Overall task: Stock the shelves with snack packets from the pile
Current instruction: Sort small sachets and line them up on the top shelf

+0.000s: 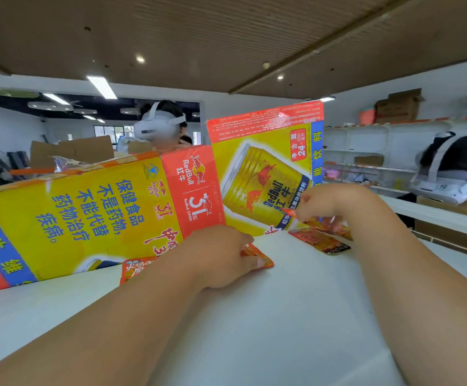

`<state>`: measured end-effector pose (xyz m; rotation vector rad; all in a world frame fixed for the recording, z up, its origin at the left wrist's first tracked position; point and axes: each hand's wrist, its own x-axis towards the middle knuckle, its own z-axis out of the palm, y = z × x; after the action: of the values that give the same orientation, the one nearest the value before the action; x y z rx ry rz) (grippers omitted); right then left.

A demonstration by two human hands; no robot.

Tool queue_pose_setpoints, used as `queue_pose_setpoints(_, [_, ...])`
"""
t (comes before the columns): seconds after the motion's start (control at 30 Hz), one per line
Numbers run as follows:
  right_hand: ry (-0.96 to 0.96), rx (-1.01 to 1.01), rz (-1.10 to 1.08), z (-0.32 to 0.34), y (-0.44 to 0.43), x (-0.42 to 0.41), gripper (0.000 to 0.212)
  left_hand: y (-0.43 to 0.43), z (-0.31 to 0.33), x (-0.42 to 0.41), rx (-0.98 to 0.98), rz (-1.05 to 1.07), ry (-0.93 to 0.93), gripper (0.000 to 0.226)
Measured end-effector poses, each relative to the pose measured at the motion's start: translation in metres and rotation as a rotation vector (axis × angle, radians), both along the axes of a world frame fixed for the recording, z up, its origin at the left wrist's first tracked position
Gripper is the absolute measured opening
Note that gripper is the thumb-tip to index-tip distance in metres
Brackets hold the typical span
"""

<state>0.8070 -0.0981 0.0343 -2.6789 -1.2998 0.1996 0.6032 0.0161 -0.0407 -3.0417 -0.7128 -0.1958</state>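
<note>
White shelf top [282, 316] stretches out under both my arms, with a big yellow and red Red Bull carton [87, 213] lying on its side across the far edge, one flap [265, 162] standing up at its right end. My left hand [215, 257] sits just in front of the carton's middle, fingers curled down onto an orange packet [257, 259] that lies flat against the carton's base; one fingertip presses the packet's right end. My right hand [330, 204] is raised in front of the flap, fingers bunched, pinching the corner of a small red packet [289, 211]. Below that hand, right of the carton, a dark-ended packet [318, 240] lies flat on the shelf top, and another orange one [338, 228] is tucked under my lower fingers. Behind the carton stands a person in a white headset [160, 126]; a second headset wearer [455, 174] is far right of it. White wall shelves [366, 160] run behind the flap.
</note>
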Motion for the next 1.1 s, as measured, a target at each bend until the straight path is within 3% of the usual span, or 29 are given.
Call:
queue_pose_setpoints(0.13, [0.058,-0.002,0.046,-0.002,0.004,-0.006,0.029,-0.01,0.004,-0.001,0.019,0.021,0.001,0.068])
queue_pose_setpoints(0.3, [0.059,-0.08,0.094,0.003,0.02,0.004,0.062,-0.026,0.009,0.001,0.009,0.015,-0.018,0.067])
queue_pose_setpoints(0.47, [-0.15,-0.072,0.196,0.033,-0.007,0.051,0.045,-0.048,0.026,0.02,0.015,0.046,-0.025,0.054])
queue_pose_setpoints(0.57, [-0.095,-0.075,0.274,0.03,-0.026,0.094,0.021,-0.056,0.034,0.045,0.049,0.099,0.03,0.057])
queue_pose_setpoints(0.67, [-0.081,-0.097,0.292,0.017,-0.028,0.123,0.013,-0.063,0.04,0.073,-0.003,0.158,0.114,0.059])
queue_pose_setpoints(0.77, [-0.09,-0.129,0.337,0.002,-0.022,0.138,0.026,-0.068,0.039,0.104,-0.035,0.254,0.261,0.049])
queue_pose_setpoints(0.9, [-0.191,-0.173,0.415,-0.022,-0.011,0.145,0.04,-0.073,0.036,0.123,0.015,0.284,0.31,0.042])
queue_pose_setpoints(1.1, [-0.186,-0.071,0.503,-0.026,-0.01,0.136,0.049,-0.07,0.021,0.112,-0.036,0.254,0.229,0.047])
